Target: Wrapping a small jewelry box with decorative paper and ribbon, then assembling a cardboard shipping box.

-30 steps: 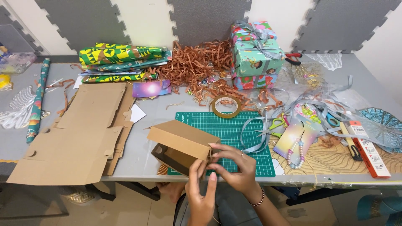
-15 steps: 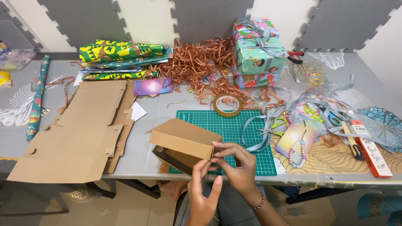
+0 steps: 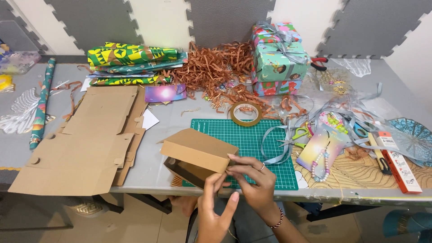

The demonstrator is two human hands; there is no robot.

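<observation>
A small brown cardboard box (image 3: 196, 153) lies at the table's front edge, partly on the green cutting mat (image 3: 252, 137), its lid half open. My right hand (image 3: 252, 175) grips the box's right front corner with its fingers curled over the flap. My left hand (image 3: 216, 209) comes up from below and holds the lower front edge of the same box, thumb pressed against it. The inside of the box is dark and I cannot see what it holds.
Flat cardboard sheets (image 3: 85, 144) lie left. A tape roll (image 3: 246, 113) sits behind the mat. Shredded brown paper (image 3: 216, 67), rolled wrapping paper (image 3: 130, 56) and wrapped gift boxes (image 3: 279, 60) stand at the back. Ribbons, scissors (image 3: 294, 135) and beads (image 3: 321, 162) clutter the right.
My hands have shifted slightly on the box's front corner; the right fingers have curled further over the flap. The box stays in place.
</observation>
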